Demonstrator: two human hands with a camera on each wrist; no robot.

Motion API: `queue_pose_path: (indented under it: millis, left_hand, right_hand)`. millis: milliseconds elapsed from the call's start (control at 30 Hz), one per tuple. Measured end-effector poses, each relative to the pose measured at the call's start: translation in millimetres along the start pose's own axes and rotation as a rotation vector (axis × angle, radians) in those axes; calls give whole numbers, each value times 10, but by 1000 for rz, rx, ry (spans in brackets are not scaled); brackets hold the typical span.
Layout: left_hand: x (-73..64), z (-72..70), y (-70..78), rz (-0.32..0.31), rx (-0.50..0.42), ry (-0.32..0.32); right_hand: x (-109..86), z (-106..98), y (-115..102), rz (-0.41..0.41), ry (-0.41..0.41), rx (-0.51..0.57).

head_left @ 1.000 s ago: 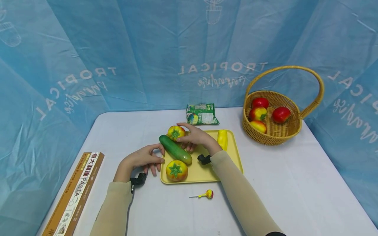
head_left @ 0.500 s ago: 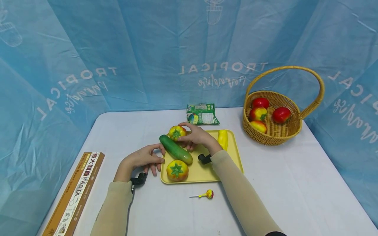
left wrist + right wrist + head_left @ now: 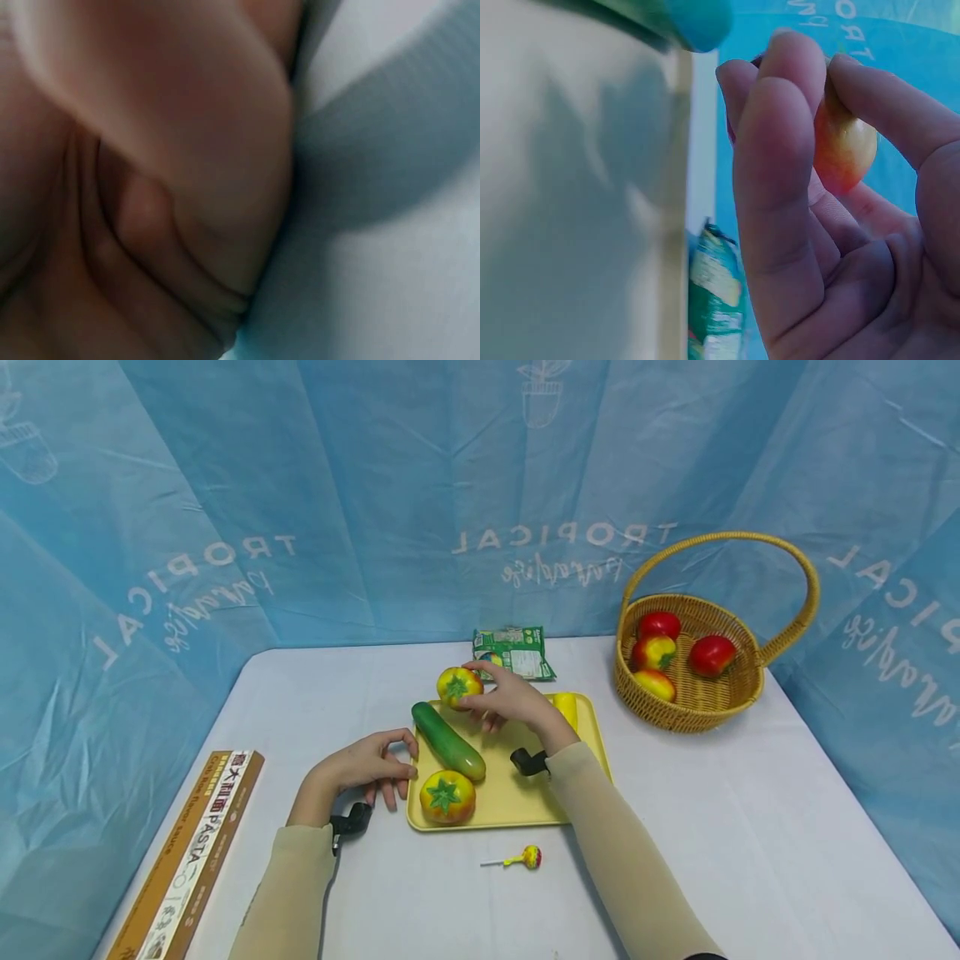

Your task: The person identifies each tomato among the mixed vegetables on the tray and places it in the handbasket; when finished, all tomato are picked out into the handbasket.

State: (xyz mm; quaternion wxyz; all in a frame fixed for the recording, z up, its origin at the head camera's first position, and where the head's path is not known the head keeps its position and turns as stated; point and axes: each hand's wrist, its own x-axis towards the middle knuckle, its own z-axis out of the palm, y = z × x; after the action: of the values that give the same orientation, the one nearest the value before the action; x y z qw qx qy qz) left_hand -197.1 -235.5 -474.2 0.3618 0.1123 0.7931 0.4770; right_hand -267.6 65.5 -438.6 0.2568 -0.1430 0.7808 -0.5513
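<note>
In the head view my right hand point(image 3: 513, 700) pinches a yellow-orange tomato point(image 3: 457, 687) with a green star-shaped top between thumb and fingers. It is above the far left part of the yellow tray point(image 3: 525, 814). The right wrist view shows the tomato point(image 3: 846, 142) partly hidden by the fingers. My left hand point(image 3: 363, 768) is at the tray's left edge, thumb and index fingertips touching it, other fingers near the tablecloth. On the tray lie a green cucumber point(image 3: 448, 742), a second tomato point(image 3: 447, 797) and a yellow elongated thing point(image 3: 566, 708), half hidden by the right hand.
A wicker basket point(image 3: 686, 720) with several red and yellow fruits stands at the back right. Behind the tray lies a green snack packet point(image 3: 525, 653). A lollipop point(image 3: 531, 857) lies in front, and a long pasta box point(image 3: 187, 852) at the left.
My right hand has raised the tomato and moved it slightly right and away from the cucumber. The cucumber has shifted a little. My left hand stays at the tray's edge.
</note>
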Motion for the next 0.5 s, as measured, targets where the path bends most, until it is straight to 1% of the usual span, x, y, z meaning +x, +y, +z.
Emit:
queue_pose_path:
  millis: [200, 400, 500]
  left_hand:
    - [-15, 1, -1, 4, 0, -3]
    - [-4, -2, -16, 6, 3, -2]
    - [4, -5, -21, 7, 4, -2]
  right_hand:
    - [-99, -98, -95, -35, 12, 12]
    - [-200, -218, -179, -42, 31, 47]
    - [-260, -292, -219, -41, 54, 45]
